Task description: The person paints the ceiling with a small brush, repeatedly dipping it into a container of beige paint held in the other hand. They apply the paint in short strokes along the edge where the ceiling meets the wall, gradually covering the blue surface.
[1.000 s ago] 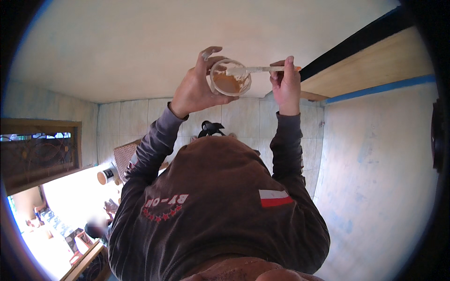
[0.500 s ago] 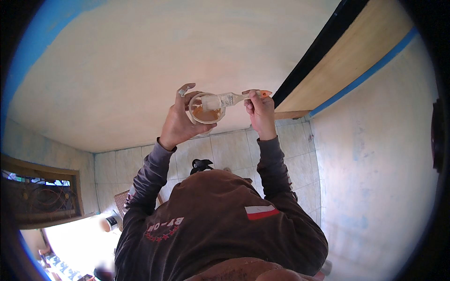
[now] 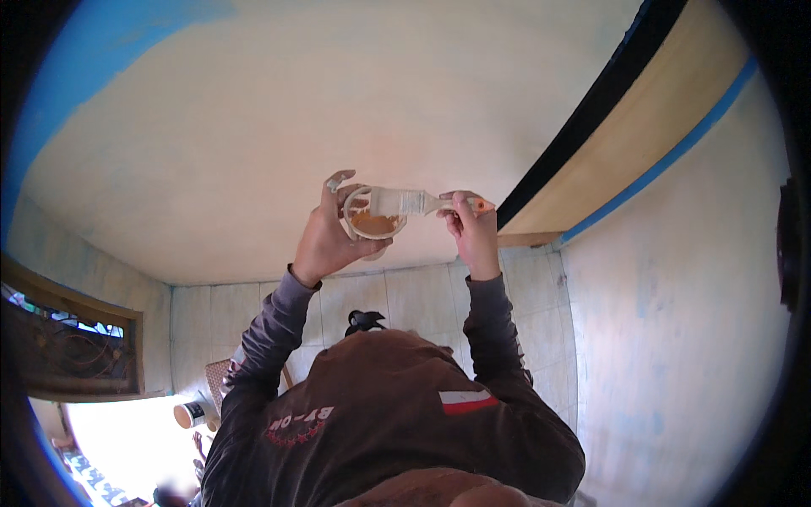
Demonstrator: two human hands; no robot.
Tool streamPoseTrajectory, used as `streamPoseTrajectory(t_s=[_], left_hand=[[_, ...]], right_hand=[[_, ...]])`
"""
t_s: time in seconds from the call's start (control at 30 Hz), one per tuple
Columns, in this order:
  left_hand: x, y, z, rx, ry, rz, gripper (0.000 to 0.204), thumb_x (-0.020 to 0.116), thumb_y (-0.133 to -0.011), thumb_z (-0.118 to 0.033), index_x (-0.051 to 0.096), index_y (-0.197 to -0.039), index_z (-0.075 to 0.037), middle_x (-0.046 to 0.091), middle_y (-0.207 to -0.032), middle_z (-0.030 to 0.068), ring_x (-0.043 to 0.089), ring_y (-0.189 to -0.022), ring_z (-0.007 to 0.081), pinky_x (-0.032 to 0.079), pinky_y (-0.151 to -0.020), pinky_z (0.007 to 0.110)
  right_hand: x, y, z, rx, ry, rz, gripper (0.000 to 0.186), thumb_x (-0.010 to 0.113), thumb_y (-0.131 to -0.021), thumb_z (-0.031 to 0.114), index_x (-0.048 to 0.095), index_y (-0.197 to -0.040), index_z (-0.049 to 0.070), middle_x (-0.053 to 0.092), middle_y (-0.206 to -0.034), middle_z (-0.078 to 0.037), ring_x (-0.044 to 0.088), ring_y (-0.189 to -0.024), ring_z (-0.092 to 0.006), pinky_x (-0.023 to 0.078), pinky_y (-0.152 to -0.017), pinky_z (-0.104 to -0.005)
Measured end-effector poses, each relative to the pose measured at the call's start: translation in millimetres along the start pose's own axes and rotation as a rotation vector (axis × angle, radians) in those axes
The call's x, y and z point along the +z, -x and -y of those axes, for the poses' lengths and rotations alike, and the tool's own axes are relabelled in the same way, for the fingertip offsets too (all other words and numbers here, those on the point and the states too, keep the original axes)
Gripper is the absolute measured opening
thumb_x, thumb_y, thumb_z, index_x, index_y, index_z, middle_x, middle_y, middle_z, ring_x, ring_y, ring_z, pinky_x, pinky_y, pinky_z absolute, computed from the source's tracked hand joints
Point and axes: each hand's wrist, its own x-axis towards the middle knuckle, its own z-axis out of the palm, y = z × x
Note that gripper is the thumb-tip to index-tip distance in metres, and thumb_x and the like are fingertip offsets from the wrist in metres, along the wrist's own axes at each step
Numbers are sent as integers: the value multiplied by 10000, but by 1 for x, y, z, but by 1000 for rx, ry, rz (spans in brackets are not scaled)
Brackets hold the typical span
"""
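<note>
And here the left hand (image 3: 325, 241) has its fingers clamped round the cup (image 3: 361, 234), the right hand (image 3: 475, 232) at its three o'clock pinching the brush (image 3: 414, 203), bristles over the rim, loading or wiping, I'd judge, which calls for a level cup and drip-free lift, pale wall (image 3: 253, 127) beyond at twelve.

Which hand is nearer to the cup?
Left: the left hand grips the cup; the right hand is apart, to its right, holding the paintbrush handle.
</note>
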Motion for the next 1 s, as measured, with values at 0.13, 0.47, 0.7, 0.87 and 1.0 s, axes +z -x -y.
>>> streamPoseTrajectory(t_s=[0.13,0.47,0.7,0.87,1.0], left_hand=[[-1,1,-7,17,-32,-3,1076,967,-676,-191,275,-1482,-14,655,-1277,234,692,-1165,337,566,-1002,407],[0,0,-4,36,-66,5,1080,975,-670,-199,280,-1476,-11,654,-1278,246,696,-1158,337,580,-980,412],[-2,2,4,6,-21,38,1093,969,-688,-213,263,-1500,-20,628,-1338,220,657,-1225,313,551,-1042,435],[0,1,9,2,-37,23,1092,965,-681,-243,266,-1484,3,656,-1298,227,681,-1183,340,562,-1009,401],[0,2,8,-56,-7,25,1098,974,-687,-238,266,-1500,-27,625,-1349,227,660,-1219,337,548,-1037,422]], right_hand=[[4,9,14,-10,-7,-6,241,675,-1020,239,718,-1032,2,717,-759,-84,501,-572,-24,342,-481,-181],[7,18,18,-83,58,28,214,666,-1026,206,716,-1017,-1,715,-777,-74,517,-593,-23,345,-494,-171],[11,24,9,-117,48,-39,211,657,-1028,181,716,-1007,-21,711,-795,-72,515,-582,-28,327,-481,-175],[18,29,10,-189,80,-122,186,657,-1018,143,721,-1015,-32,691,-740,-47,435,-545,-6,295,-483,-184],[2,30,14,-264,246,-7,163,660,-1020,118,730,-1026,-29,715,-861,-62,557,-625,-18,341,-514,-183]])
